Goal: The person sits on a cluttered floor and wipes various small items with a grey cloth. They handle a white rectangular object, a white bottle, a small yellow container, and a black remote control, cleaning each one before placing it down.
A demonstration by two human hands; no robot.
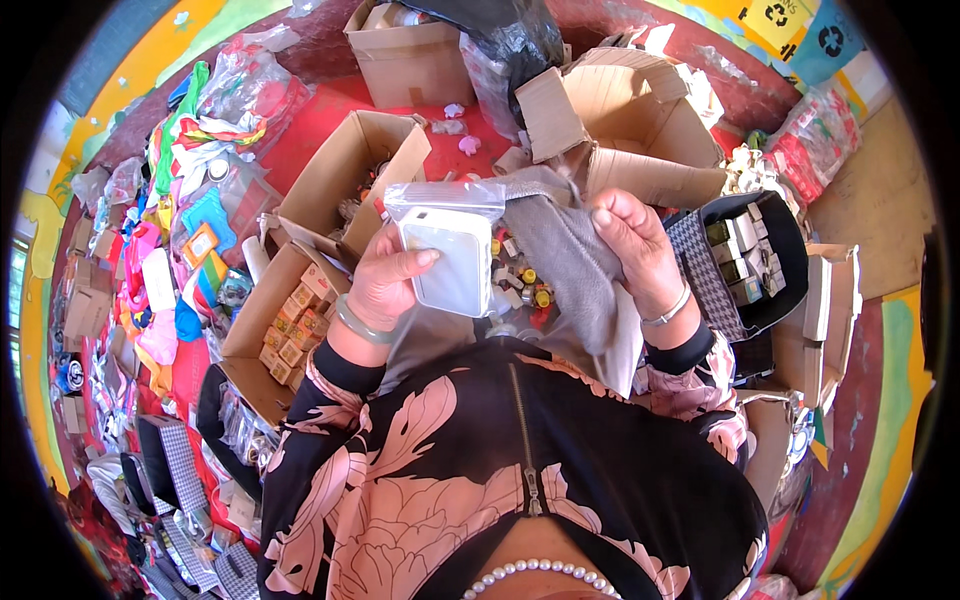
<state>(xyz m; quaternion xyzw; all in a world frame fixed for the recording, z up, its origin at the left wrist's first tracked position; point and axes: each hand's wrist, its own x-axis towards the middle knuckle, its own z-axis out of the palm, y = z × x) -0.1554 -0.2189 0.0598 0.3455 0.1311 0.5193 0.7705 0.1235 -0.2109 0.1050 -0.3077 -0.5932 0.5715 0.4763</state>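
Left hand (385, 275) grips a white flat box in a clear plastic bag (447, 248), thumb clamped across its face, tilted up toward the eyes (seemingly for inspection). Right of the bag, right hand (632, 245) pinches grey cloth (570, 262). Beyond the bag: open cardboard carton (350, 180), red floor (320, 120).

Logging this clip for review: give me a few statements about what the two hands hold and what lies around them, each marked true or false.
1. The left hand holds a flat white item in a clear plastic bag. True.
2. The right hand is empty. False: it grips a grey cloth.
3. The open cardboard box to the left holds small boxes. True.
4. Both wrists are bare. False: each wears a bracelet.
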